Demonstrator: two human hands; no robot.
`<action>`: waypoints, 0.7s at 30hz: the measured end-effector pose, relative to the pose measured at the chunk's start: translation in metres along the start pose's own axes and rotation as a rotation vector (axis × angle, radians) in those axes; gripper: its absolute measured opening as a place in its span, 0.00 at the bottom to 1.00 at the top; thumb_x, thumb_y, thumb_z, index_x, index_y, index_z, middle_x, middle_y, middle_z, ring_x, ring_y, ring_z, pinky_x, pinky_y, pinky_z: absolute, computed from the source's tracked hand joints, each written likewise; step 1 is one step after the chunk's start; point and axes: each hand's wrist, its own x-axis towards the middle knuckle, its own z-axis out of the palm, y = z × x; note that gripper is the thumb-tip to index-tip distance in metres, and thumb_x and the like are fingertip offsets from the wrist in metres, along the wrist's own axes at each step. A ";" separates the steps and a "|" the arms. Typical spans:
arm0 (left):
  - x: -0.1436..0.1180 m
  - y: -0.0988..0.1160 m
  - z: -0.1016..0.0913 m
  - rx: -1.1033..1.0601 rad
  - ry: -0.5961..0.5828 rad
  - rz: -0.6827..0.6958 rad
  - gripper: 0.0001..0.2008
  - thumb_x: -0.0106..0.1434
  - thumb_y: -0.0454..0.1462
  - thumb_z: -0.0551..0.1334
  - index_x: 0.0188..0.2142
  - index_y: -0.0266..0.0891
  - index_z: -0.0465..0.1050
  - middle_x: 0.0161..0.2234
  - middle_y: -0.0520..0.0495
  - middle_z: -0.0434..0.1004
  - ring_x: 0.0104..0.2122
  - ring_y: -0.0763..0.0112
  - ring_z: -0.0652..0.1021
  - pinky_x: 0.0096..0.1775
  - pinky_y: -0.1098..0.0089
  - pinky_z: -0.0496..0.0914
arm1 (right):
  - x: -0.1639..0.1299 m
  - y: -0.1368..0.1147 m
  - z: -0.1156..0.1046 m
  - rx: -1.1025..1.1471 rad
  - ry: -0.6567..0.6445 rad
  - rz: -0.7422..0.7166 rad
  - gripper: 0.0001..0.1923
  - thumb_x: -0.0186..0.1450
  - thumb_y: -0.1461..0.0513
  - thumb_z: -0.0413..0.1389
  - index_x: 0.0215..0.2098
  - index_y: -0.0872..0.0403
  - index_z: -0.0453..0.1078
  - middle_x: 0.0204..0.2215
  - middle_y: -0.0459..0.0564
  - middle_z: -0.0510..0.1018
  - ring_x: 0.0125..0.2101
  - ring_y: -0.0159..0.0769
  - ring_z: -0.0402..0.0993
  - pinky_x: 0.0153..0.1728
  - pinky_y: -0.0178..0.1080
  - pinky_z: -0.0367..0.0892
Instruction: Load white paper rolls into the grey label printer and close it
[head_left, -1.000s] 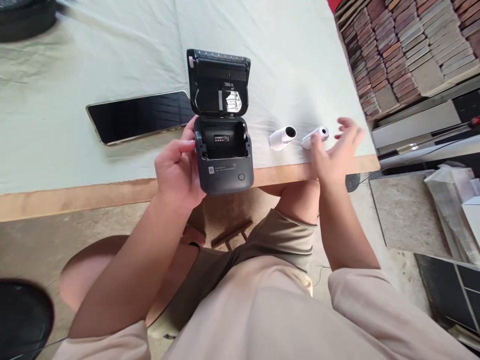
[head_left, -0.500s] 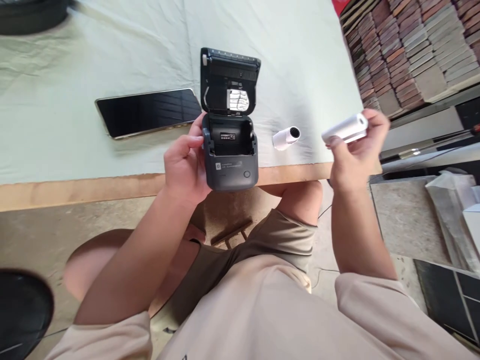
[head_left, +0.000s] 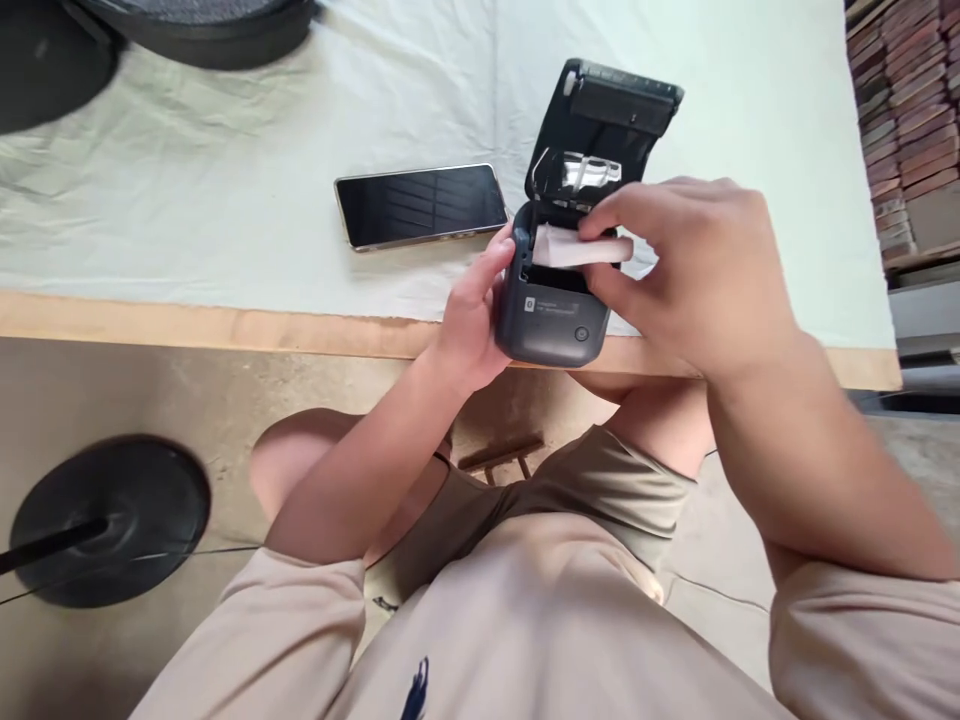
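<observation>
Small dark printer point(head_left: 551, 320) at the near edge of the tabletop point(head_left: 225, 230), lid point(head_left: 607, 125) hinged back and open. Left hand point(head_left: 469, 320) cupped against the printer's left side, fingers point(head_left: 499, 262) curled over the upper left rim, steadying rather than lifting. Right hand point(head_left: 690, 270) over the open bay, fingers closed in a pinch on a white paper roll point(head_left: 574, 247), thumb below and forefinger above. Roll lying crosswise at the mouth of the bay, left end at the left wall, right end hidden under the hand; impossible to tell whether seated or only resting on the rim. Phone point(head_left: 420, 205) face up on the cloth to the left, well apart from the printer. Dark round fan base point(head_left: 112, 520) on the floor below the near edge.

Likely risks: roll going in skewed and jamming against a bay wall, since only one end shows and the hand blocks the view; printer sitting right at the near edge, so a downward push could tip it off if the left hand eases; loose paper tail caught under the roll.
</observation>
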 end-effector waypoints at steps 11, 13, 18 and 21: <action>0.003 -0.007 -0.019 0.036 -0.221 0.085 0.12 0.72 0.40 0.73 0.52 0.45 0.79 0.41 0.50 0.85 0.39 0.63 0.85 0.43 0.64 0.81 | -0.031 -0.030 0.009 0.117 0.319 -0.226 0.07 0.80 0.63 0.64 0.42 0.46 0.78 0.35 0.43 0.91 0.43 0.42 0.90 0.43 0.49 0.69; 0.004 -0.007 -0.021 0.034 -0.223 0.100 0.15 0.69 0.43 0.77 0.52 0.45 0.80 0.43 0.47 0.87 0.42 0.60 0.86 0.46 0.62 0.81 | -0.035 -0.033 0.010 0.116 0.330 -0.214 0.07 0.79 0.64 0.65 0.42 0.45 0.79 0.36 0.42 0.91 0.45 0.43 0.91 0.45 0.49 0.71; 0.006 -0.007 -0.025 0.141 -0.184 0.121 0.29 0.52 0.40 0.85 0.51 0.46 0.80 0.41 0.51 0.87 0.42 0.59 0.86 0.48 0.59 0.80 | -0.035 -0.021 0.003 0.284 0.276 -0.216 0.04 0.81 0.57 0.64 0.46 0.45 0.80 0.41 0.46 0.92 0.47 0.48 0.91 0.51 0.52 0.78; 0.007 -0.009 -0.028 0.180 -0.169 0.107 0.36 0.48 0.41 0.86 0.56 0.48 0.78 0.43 0.50 0.89 0.52 0.46 0.90 0.55 0.52 0.83 | -0.016 0.006 0.010 0.413 0.380 -0.068 0.08 0.82 0.52 0.61 0.53 0.44 0.79 0.51 0.52 0.89 0.53 0.49 0.88 0.49 0.51 0.79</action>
